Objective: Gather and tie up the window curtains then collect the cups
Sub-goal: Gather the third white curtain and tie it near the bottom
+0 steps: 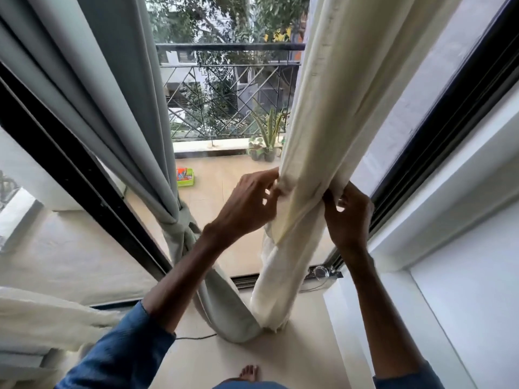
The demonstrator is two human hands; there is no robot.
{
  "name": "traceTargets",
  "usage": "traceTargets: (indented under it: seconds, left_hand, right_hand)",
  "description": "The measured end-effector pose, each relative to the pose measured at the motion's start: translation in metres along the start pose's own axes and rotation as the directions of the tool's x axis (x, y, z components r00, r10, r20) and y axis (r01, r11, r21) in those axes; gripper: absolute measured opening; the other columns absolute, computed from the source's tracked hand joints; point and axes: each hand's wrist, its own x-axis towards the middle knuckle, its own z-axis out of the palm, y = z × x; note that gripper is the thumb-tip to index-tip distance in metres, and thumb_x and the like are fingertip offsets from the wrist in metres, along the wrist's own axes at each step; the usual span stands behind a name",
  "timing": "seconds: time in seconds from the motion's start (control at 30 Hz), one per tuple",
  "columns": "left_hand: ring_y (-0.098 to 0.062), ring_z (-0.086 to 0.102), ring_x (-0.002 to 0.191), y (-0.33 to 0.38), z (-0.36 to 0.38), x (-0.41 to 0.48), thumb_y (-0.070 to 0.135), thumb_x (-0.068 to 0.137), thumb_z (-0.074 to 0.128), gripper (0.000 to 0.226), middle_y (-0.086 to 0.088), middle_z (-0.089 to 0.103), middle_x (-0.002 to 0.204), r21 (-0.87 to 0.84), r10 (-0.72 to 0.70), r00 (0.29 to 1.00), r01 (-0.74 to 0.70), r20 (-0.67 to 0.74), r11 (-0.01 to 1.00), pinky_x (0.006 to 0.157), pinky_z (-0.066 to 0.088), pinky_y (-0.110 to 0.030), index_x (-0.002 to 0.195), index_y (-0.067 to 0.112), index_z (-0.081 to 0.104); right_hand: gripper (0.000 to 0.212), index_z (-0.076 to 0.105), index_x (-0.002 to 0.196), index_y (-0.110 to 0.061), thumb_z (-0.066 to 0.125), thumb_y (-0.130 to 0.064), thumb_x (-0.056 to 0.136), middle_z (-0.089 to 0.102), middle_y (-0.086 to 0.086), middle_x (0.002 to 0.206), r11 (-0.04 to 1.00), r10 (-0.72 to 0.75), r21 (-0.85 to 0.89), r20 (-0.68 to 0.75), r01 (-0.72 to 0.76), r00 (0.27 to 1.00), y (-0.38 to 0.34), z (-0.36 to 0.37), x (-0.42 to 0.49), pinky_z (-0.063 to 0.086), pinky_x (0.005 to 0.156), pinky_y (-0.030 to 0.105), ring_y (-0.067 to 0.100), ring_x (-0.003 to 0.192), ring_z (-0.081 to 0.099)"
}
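Nearest the camera, a bare foot [248,372] is seen on the pale floor [295,357], and beyond it the cream curtain [314,141] hangs right of centre against the black-framed sliding window [438,141], bunched into a soft column with its hem pooled on the floor. It is pinched at mid-height from both sides, the left hand [247,204] closed on its left edge and the right hand [346,213] closed on its right folds. The cloth is judged light, limp and easily creased, best gathered at this waist, as on the grey curtain [126,113] at left, already knotted; no cups are in view.
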Motion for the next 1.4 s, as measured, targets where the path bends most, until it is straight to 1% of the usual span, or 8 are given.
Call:
traceTargets:
  seconds: [0.2, 0.33, 0.57, 0.77, 1.0, 1.13, 1.27, 1.4]
  left_hand:
    - [-0.007, 0.062, 0.077, -0.029, -0.004, 0.002, 0.001, 0.089, 0.055, 0.023, 0.01, 0.066, 0.081, -0.306, -0.145, 0.989, 0.146, 0.026, 0.941, 0.072, 0.053, -0.028, 0.094, 0.019, 0.068]
    - [-0.016, 0.062, 0.084, -0.004, 0.037, -0.004, 0.003, 0.098, 0.047, 0.02, -0.001, 0.067, 0.094, -0.332, 0.006, 0.994, 0.031, 0.108, 0.943, 0.073, 0.054, -0.037, 0.11, 0.009, 0.062]
    - [-0.012, 0.059, 0.068, -0.007, 0.042, -0.01, 0.023, 0.103, 0.052, 0.017, 0.003, 0.064, 0.083, -0.259, 0.06, 0.997, -0.044, 0.056, 0.965, 0.061, 0.054, -0.032, 0.105, 0.013, 0.066]
    - [-0.02, 0.068, 0.066, -0.002, 0.054, -0.017, 0.033, 0.095, 0.065, 0.02, 0.008, 0.064, 0.081, -0.476, -0.158, 0.974, 0.219, 0.165, 0.852, 0.06, 0.059, -0.045, 0.1, 0.048, 0.053]
    - [-0.026, 0.072, 0.064, 0.0, 0.058, -0.003, 0.032, 0.082, 0.08, 0.05, -0.005, 0.068, 0.088, -0.563, -0.361, 0.911, 0.408, 0.199, 0.719, 0.065, 0.062, -0.05, 0.116, 0.017, 0.047]
    - [-0.019, 0.073, 0.067, 0.009, 0.061, 0.003, 0.046, 0.079, 0.078, 0.066, 0.001, 0.065, 0.095, -0.449, -0.314, 0.91, 0.408, 0.27, 0.795, 0.067, 0.061, -0.044, 0.13, 0.02, 0.045]
    - [-0.009, 0.066, 0.066, 0.026, 0.068, 0.013, 0.066, 0.079, 0.069, 0.049, 0.007, 0.065, 0.079, -0.215, -0.357, 0.916, 0.392, 0.184, 0.895, 0.061, 0.054, -0.03, 0.095, 0.023, 0.055]
    - [-0.02, 0.06, 0.059, 0.034, 0.08, 0.014, 0.042, 0.09, 0.057, 0.034, 0.0, 0.06, 0.065, -0.112, -0.374, 0.925, 0.379, 0.068, 0.918, 0.055, 0.053, -0.042, 0.073, 0.014, 0.052]
  right_hand:
    - [0.022, 0.065, 0.07, -0.009, 0.063, 0.006, 0.087, 0.063, -0.007, 0.065, 0.977, 0.152, 0.141, 0.078, -0.162, 0.985, 0.009, -0.003, 0.013, 0.047, 0.059, 0.019, -0.009, 0.064, 0.054]
    - [0.022, 0.063, 0.069, -0.007, 0.066, 0.006, 0.087, 0.059, -0.014, 0.064, 0.954, 0.184, 0.212, 0.138, -0.211, 0.973, 0.005, 0.005, 0.01, 0.044, 0.058, 0.021, -0.007, 0.066, 0.051]
    - [0.028, 0.047, 0.064, -0.012, 0.062, -0.005, 0.087, 0.05, 0.006, 0.056, 0.99, 0.041, -0.128, -0.168, -0.063, 0.985, 0.011, 0.012, -0.002, 0.05, 0.054, 0.039, 0.021, 0.056, 0.059]
    - [0.018, 0.059, 0.073, -0.016, 0.066, -0.006, 0.086, 0.038, -0.009, 0.053, 0.982, 0.027, -0.185, -0.091, -0.043, 0.996, -0.005, 0.032, -0.031, 0.036, 0.047, 0.031, 0.007, 0.053, 0.039]
    - [0.015, 0.065, 0.082, -0.011, 0.058, -0.014, 0.095, 0.064, 0.009, 0.063, 0.984, -0.057, -0.158, 0.143, 0.08, 0.988, -0.008, 0.014, -0.036, 0.032, 0.055, 0.022, 0.021, 0.053, 0.041]
    - [0.026, 0.069, 0.095, -0.003, 0.049, -0.02, 0.092, 0.072, 0.01, 0.078, 0.987, 0.005, -0.155, 0.349, 0.053, 0.937, -0.005, -0.008, -0.035, 0.047, 0.062, 0.03, 0.026, 0.068, 0.067]
    - [0.035, 0.067, 0.087, -0.009, 0.043, -0.034, 0.092, 0.061, -0.008, 0.067, 0.997, 0.039, -0.081, 0.437, -0.004, 0.899, -0.004, -0.023, -0.04, 0.042, 0.056, 0.032, 0.007, 0.054, 0.053]
    - [0.022, 0.078, 0.099, -0.014, 0.059, -0.025, 0.096, 0.079, -0.003, 0.089, 0.999, 0.015, 0.022, 0.326, -0.024, 0.945, 0.002, -0.028, -0.049, 0.059, 0.07, 0.034, 0.012, 0.084, 0.075]
